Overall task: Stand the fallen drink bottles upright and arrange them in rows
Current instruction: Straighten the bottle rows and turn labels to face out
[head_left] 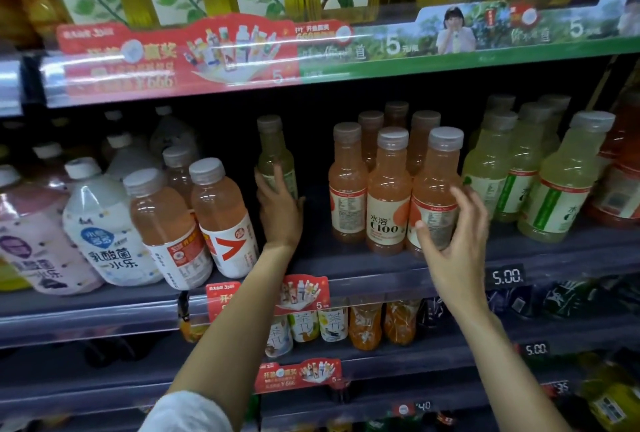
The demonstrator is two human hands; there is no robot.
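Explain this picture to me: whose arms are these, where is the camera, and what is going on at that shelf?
No machine here: a person wears a camera on the head, looking down at both arms. The left hand grips a pale green drink bottle standing alone in a gap on the store shelf. The right hand, fingers spread, reaches the front orange C100 bottle in an upright group; whether it touches is unclear. Further left stand leaning orange bottles and white milky drinks; further right, green bottles.
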